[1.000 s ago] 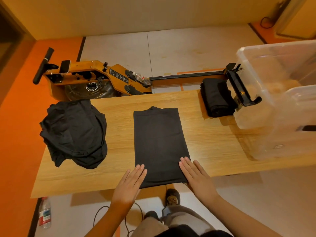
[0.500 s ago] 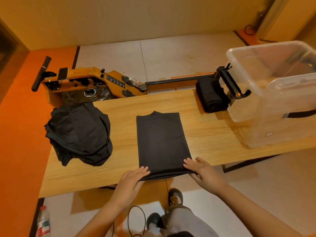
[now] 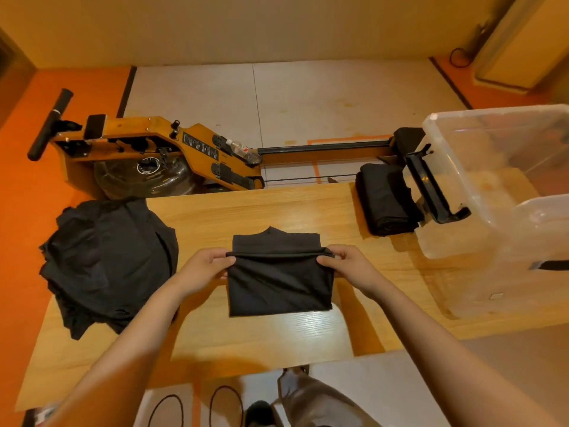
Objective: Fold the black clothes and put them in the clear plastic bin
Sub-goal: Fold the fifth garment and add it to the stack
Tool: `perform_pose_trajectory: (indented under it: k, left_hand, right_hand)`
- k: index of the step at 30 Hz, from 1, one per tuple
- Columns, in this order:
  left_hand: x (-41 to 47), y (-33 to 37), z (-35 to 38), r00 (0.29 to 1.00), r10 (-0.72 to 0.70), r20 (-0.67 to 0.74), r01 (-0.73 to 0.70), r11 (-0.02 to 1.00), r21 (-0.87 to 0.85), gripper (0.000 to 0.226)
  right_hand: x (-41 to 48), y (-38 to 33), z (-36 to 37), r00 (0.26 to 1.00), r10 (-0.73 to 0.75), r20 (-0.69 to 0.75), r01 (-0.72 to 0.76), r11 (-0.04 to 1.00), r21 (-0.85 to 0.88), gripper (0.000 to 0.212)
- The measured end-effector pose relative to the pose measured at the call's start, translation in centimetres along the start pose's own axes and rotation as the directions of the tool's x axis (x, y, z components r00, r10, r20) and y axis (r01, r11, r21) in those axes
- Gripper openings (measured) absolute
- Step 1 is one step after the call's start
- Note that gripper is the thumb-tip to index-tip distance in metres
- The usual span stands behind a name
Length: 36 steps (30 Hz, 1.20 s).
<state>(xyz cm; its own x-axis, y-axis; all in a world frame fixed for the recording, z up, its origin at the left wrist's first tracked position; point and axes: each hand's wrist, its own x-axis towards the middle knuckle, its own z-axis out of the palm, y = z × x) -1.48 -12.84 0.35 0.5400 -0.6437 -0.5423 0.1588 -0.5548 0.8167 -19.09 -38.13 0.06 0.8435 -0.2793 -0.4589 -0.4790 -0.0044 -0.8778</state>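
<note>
- Pale wooden table (image 3: 292, 208) fills the middle of the view. It stands on a floor that is grey behind the table and orange past its left end.
- At the table's centre lies a black garment (image 3: 278, 288), narrowed to a strip. Its near part is raised and doubled toward the table's far edge, and the collar end lies flat on the wood beyond the raised hem.
- Over the table's centre, the left hand (image 3: 206, 266) pinches the hem's left corner, with the fingers (image 3: 215, 257) curled over the top and the thumb on the near side.
- Beside it, the right hand (image 3: 348, 265) grips the hem's right corner in the same way, so the hem is stretched taut between the two hands.
- On the table's left end sits a rumpled pile of black clothes (image 3: 107, 260), spilling over the left edge.
- Toward the table's far right lies a folded black stack (image 3: 385, 201), just beside the bin.
- A clear plastic bin (image 3: 455, 238) stands open-topped on the table's right end, with a black latch handle (image 3: 431, 186) on the side facing the stack.
- Behind the table's far edge, a wooden rowing machine (image 3: 147, 149) rests on the floor.
- Below the table's near edge are a trouser leg (image 3: 308, 399), a dark shoe (image 3: 258, 411) and loops of black cable (image 3: 167, 409).
</note>
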Motion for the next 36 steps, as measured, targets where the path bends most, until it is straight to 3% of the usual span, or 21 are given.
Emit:
perform_pose_trajectory:
  k: [4, 9, 14, 17, 18, 20, 22, 24, 27, 31, 36]
  left_hand:
    - [4.7, 1.0, -0.3, 0.989, -0.053, -0.135, 0.036, 0.992, -0.125, 0.023]
    - [8.3, -1.2, 0.2, 0.952, -0.130, -0.276, 0.081, 0.980, -0.180, 0.027]
    - [9.9, -2.3, 1.7, 0.851, -0.088, -0.518, 0.144, 0.987, 0.068, 0.029]
    - [9.7, -2.1, 2.0, 0.805, -0.066, -0.590, 0.144, 0.986, 0.086, 0.023]
    - [9.2, -1.8, 2.2, 0.781, -0.043, -0.623, 0.151, 0.981, 0.121, 0.025]
    - [7.8, -1.5, 2.8, 0.693, 0.132, -0.709, 0.132, 0.944, 0.304, 0.028]
    - [6.2, -1.8, 4.6, 0.624, 0.355, -0.696, 0.107, 0.844, 0.526, 0.029]
    - [5.2, -2.6, 7.0, 0.693, 0.472, -0.545, 0.071, 0.708, 0.703, 0.039]
    - [5.3, -4.4, 8.9, 0.837, 0.470, -0.281, -0.034, 0.556, 0.830, 0.060]
    - [6.0, -6.4, 8.3, 0.880, 0.441, -0.176, -0.085, 0.511, 0.855, 0.064]
    - [6.2, -7.1, 8.3, 0.860, 0.427, -0.280, -0.008, 0.559, 0.829, 0.070]
  right_hand:
    - [5.9, -0.4, -0.5, 0.987, 0.078, -0.137, -0.073, 0.997, 0.038, 0.024]
    - [10.3, 1.4, 0.3, 0.946, 0.136, -0.296, -0.177, 0.978, -0.115, 0.034]
    - [10.2, 2.2, 1.3, 0.905, 0.048, -0.422, -0.146, 0.969, -0.201, 0.032]
    - [9.9, 1.4, 1.6, 0.877, 0.000, -0.480, -0.160, 0.943, -0.291, 0.022]
    - [9.6, 1.0, 1.7, 0.853, -0.043, -0.520, -0.176, 0.915, -0.364, 0.025]
    - [8.4, 0.4, 1.8, 0.774, -0.217, -0.594, -0.168, 0.836, -0.523, 0.037]
    - [7.1, 0.4, 2.7, 0.727, -0.432, -0.533, -0.053, 0.739, -0.671, 0.038]
    - [5.9, 1.2, 4.8, 0.786, -0.538, -0.304, 0.086, 0.583, -0.808, 0.040]
    - [5.7, 4.0, 8.4, 0.872, -0.490, 0.016, 0.223, 0.366, -0.903, 0.052]
    - [6.7, 6.4, 9.0, 0.916, -0.399, 0.040, 0.172, 0.300, -0.938, 0.057]
    - [6.9, 7.0, 8.6, 0.916, -0.396, -0.064, 0.081, 0.338, -0.937, 0.059]
